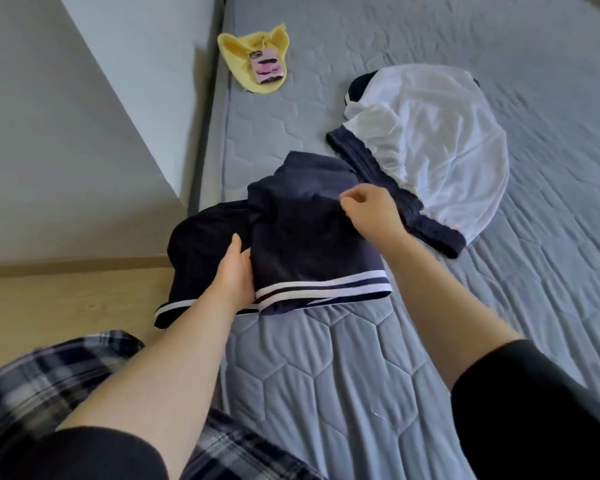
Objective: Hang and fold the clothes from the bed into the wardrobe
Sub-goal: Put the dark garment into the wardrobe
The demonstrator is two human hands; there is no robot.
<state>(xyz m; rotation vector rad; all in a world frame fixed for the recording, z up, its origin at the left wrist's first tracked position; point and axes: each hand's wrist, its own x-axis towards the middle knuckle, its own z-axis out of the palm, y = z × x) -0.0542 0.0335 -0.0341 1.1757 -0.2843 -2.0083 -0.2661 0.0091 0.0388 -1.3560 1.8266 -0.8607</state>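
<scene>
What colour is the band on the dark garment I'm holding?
The band on the garment is white with a navy stripe; head view.

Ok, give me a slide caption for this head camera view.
Left hand holds and right hand pinches a navy striped garment on the grey mattress.

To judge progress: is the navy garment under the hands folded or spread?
Partly folded: the navy garment lies doubled over itself, one end hanging off the bed.
</scene>
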